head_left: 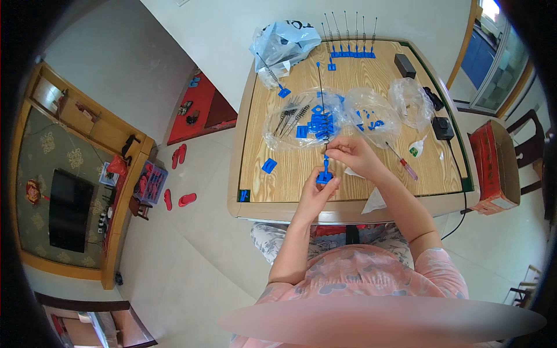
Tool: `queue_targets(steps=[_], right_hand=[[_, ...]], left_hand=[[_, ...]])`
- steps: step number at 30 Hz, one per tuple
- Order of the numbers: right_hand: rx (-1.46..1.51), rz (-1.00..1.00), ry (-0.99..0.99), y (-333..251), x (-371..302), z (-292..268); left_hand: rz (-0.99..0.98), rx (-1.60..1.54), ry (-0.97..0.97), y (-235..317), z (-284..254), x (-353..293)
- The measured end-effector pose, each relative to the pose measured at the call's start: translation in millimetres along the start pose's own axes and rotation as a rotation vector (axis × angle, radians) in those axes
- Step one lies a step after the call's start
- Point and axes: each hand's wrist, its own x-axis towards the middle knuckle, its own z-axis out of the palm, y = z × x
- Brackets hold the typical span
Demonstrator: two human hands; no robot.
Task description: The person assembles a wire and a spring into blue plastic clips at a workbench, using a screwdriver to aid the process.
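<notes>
My left hand (pixel 318 191) grips a small blue plastic piece (pixel 324 174) near the front edge of the wooden table (pixel 290 180). My right hand (pixel 351 153) pinches a thin metal rod with a coiled spring (pixel 320 95) that rises upright from that blue piece. Just beyond the hands lies a clear plastic bag (pixel 301 119) holding several blue pieces and spring rods. A loose blue piece (pixel 268 166) rests on the table to the left of my hands.
A row of finished blue pieces with upright rods (pixel 351 46) stands at the table's far edge beside a blue-white bag (pixel 282 43). More clear bags (pixel 411 101), a red-handled screwdriver (pixel 403 162), a glue bottle (pixel 416 148), black boxes and a cable lie right. A red box (pixel 493 165) sits alongside.
</notes>
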Motion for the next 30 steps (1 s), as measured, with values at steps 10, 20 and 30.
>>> queue_targets(steps=[10,20,30], right_hand=[[0.179,-0.028,0.021,-6.0,1.9,-3.8],[0.247,-0.143,0.060,-11.1,1.4,-2.0],[0.035,-0.158,0.169,-15.1,2.6,0.6]], left_hand=[[0.010,-0.006,-0.021,-3.7,0.2,-0.7],[0.024,0.000,-0.030,-7.2,0.5,-0.5],[-0.016,-0.016,-0.003,-16.7,4.6,-0.6]])
